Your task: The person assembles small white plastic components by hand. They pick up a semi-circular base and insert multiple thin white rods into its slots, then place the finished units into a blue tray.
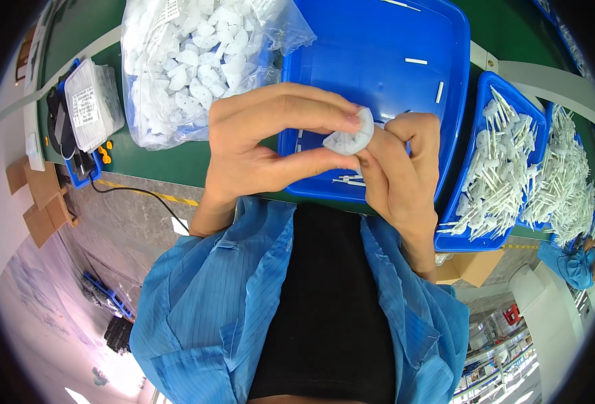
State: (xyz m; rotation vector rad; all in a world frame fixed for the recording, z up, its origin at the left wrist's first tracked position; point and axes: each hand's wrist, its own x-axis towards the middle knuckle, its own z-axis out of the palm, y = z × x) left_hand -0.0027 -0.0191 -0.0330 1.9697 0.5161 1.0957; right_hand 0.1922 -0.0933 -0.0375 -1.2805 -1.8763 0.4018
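A small translucent white plastic piece (353, 141), curved like a folded disc, is held over the blue tray (371, 40). My left hand (264, 135) pinches it between the thumb below and the fingers above. From the other side, my right hand (405, 161) is closed with its thumb and forefinger pressed against the piece's right edge. Whether a thin stick is also between the right fingers is hidden. A few short white sticks (416, 61) lie scattered in the tray, and several more are partly covered beneath my hands.
A clear plastic bag (206, 81) of white pieces lies left of the tray. Blue bins of white sticked parts (496, 168) stand at the right. A lidded clear box (92, 108) and small orange parts (106, 151) sit far left. Another person's blue sleeve (574, 262) shows far right.
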